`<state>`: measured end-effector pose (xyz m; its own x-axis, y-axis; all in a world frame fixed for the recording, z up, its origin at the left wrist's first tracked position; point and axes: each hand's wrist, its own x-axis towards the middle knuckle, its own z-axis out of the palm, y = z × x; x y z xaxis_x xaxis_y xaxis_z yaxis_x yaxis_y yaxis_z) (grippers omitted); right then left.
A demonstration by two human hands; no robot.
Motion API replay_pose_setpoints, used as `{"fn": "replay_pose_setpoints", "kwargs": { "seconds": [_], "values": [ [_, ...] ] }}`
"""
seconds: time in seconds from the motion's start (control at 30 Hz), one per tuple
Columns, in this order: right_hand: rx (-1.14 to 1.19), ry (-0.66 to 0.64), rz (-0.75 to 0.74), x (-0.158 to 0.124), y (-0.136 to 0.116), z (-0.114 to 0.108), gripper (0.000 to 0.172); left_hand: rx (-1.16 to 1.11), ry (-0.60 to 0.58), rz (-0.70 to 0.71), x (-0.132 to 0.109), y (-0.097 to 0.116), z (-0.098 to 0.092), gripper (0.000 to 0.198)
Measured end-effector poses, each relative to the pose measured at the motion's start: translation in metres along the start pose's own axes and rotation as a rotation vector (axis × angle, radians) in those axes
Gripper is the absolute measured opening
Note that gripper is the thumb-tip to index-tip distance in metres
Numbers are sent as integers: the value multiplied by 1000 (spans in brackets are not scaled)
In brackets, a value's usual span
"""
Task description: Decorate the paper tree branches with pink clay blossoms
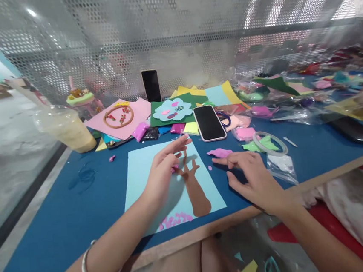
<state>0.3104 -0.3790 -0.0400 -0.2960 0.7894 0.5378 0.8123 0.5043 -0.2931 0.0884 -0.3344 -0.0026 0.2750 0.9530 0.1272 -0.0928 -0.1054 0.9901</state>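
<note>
Head view: The left hand (164, 172) lies over the light blue sheet (140, 178), which sits flat on the blue bench (79, 205) near its front edge. The fingers are extended toward the top of the brown clay tree (196, 192) stuck on the sheet. A small pink clay bit (174, 168) shows at the thumb side of this hand; whether the grip pinches it cannot be told. A silver bangle (91, 270) circles the left wrist. The right hand (253, 178) rests on the bench just beside the sheet's right edge, its grip wide, fingers spread and holding nothing. Its index finger points toward a pink clay lump (220, 153) lying just beyond the fingertips. Pink clay pieces (176, 220) line the sheet's lower edge. Behind the sheet lies a phone (209, 122), face up. A tape roll (270, 143) sits to the right, and a drink cup (67, 130) stands at the far left.
</note>
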Motion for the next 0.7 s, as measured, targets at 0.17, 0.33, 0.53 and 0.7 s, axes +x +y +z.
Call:
{"fn": "replay_pose_setpoints", "kwargs": {
  "seconds": [0.17, 0.33, 0.53, 0.7],
  "values": [
    [-236, -22, -208, 15, 0, 0, 8, -24, 11, -12, -1, 3, 0, 50],
    [-366, -95, -350, 29, -2, -1, 14, -32, 32, 2, -1, 5, 0, 50],
    [-443, -201, -435, 36, -5, -2, 21, -41, 64, 5, -2, 7, 0, 50],
    [-491, -201, -481, 39, -4, -2, 24, -73, 62, 8, -2, 8, -1, 49]
  ]
}}
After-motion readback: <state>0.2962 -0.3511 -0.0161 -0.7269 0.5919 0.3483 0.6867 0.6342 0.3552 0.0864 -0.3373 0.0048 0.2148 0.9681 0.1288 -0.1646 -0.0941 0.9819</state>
